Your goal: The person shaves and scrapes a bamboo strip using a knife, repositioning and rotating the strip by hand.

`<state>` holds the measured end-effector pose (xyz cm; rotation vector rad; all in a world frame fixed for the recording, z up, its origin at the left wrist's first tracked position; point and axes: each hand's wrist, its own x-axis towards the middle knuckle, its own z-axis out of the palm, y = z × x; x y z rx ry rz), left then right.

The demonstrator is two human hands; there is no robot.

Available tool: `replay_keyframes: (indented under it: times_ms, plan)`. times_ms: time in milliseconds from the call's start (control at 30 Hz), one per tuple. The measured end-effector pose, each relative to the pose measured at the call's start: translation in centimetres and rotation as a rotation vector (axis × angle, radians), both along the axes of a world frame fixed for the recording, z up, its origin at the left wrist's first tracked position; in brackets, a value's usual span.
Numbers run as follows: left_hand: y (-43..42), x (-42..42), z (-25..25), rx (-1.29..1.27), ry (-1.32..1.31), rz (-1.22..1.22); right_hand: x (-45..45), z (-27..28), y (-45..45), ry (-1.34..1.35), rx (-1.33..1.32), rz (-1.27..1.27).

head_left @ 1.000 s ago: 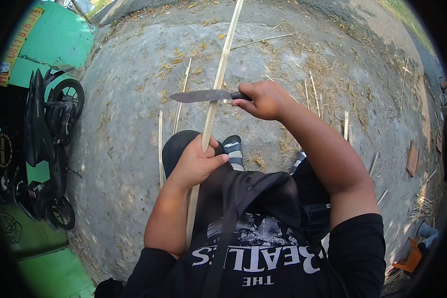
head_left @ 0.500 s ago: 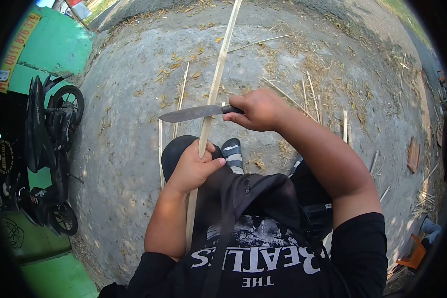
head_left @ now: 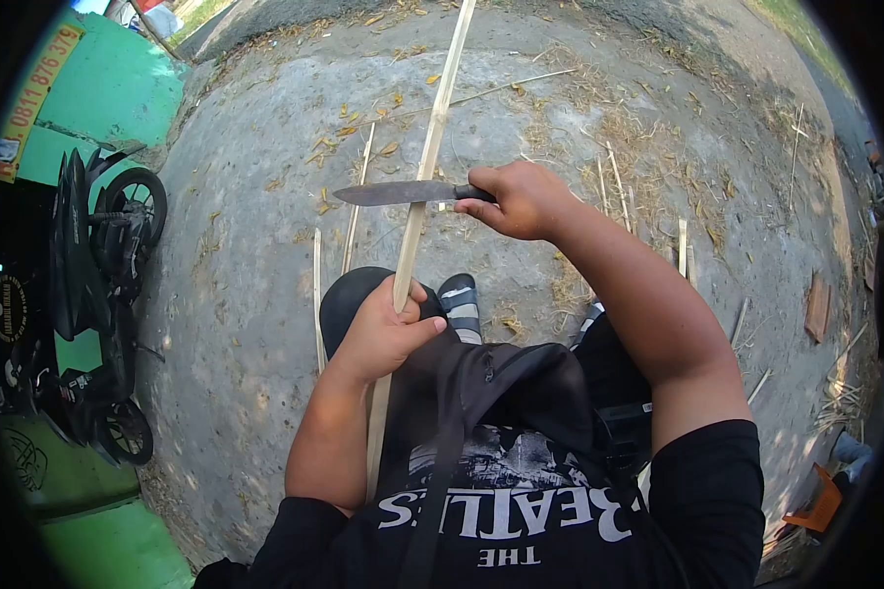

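A long, pale strip [head_left: 432, 137], which looks like split bamboo, runs from beside my body up past the top of the view. My left hand [head_left: 385, 332] is wrapped around it above my knee. My right hand [head_left: 521, 199] grips the dark handle of a broad-bladed knife [head_left: 393, 193]. The blade lies across the strip a little beyond my left hand, its tip pointing left. It appears to touch the strip. Part of the strip is hidden under my left hand and forearm.
Several thin strips [head_left: 358, 201] lie on the rough concrete ground [head_left: 246, 196] among dry leaves and shavings. A dark motorcycle [head_left: 98, 294] stands at the left by a green wall [head_left: 118, 88]. A reddish-brown block [head_left: 817, 306] and an orange object [head_left: 817, 503] are at the right.
My right hand has moved the knife slightly away from me along the strip and a bit to the right. My left hand and the strip have stayed nearly still.
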<state>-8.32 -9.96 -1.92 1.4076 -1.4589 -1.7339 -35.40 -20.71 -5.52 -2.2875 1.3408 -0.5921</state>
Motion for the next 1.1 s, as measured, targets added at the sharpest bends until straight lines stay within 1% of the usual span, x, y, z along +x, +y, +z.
replay_keyframes:
  times_ms: [67,133,167,200,267,333,433,467,567,600,633,700,733,833,867,967,1000,1100]
  plan:
    - [0.2,0.0,0.1,0.031,-0.009,0.008,0.2,-0.1,0.4,-0.02,0.035,-0.001]
    - [0.1,-0.1,0.6,0.085,0.004,0.044,0.3,0.3,1.0,-0.029,-0.075,0.076]
    - [-0.1,0.1,0.2,0.057,0.025,0.019,0.5,0.5,1.4,-0.035,-0.131,0.121]
    - [-0.2,0.3,-0.3,0.028,0.045,-0.002,0.8,1.4,1.8,0.027,-0.004,0.099]
    - [0.4,0.8,-0.7,0.022,0.064,-0.023,0.2,0.6,0.9,0.033,0.005,0.068]
    - [-0.2,0.6,-0.4,0.031,0.069,-0.036,0.2,0.3,0.3,0.008,-0.026,0.055]
    - [0.0,0.4,0.9,0.176,0.111,0.068,1.1,0.6,1.1,-0.05,-0.102,0.03]
    - [0.0,0.4,0.8,0.155,0.109,0.046,0.8,1.3,1.5,0.0,-0.117,0.088]
    - [0.2,0.7,-0.1,0.081,0.092,0.001,1.0,0.9,1.8,0.018,-0.114,0.103]
    - [0.3,0.8,-0.6,0.057,0.079,-0.013,0.8,0.6,0.8,-0.056,-0.088,0.026]
    - [0.0,0.6,-0.7,0.018,0.07,-0.034,0.7,0.4,0.6,-0.038,-0.052,0.032]
    - [-0.2,0.7,0.1,0.102,0.112,0.015,0.7,0.4,0.5,-0.005,0.026,0.039]
    - [-0.1,0.7,0.3,0.151,0.133,0.039,0.8,0.7,0.8,0.01,0.009,0.03]
    - [-0.1,0.7,0.1,0.156,0.152,0.043,1.2,1.2,1.9,-0.009,-0.122,0.122]
    - [-0.2,0.7,0.0,0.14,0.164,0.035,1.7,1.2,2.3,0.033,-0.09,0.163]
    - [0.3,0.8,0.0,0.121,0.168,0.023,0.3,-0.6,0.1,-0.006,-0.116,0.04]
    - [0.1,0.7,0.0,0.112,0.151,0.017,0.3,0.0,0.1,0.049,-0.019,0.055]
    - [0.1,0.5,0.7,0.165,0.12,0.036,1.0,0.9,1.0,0.017,-0.035,0.016]
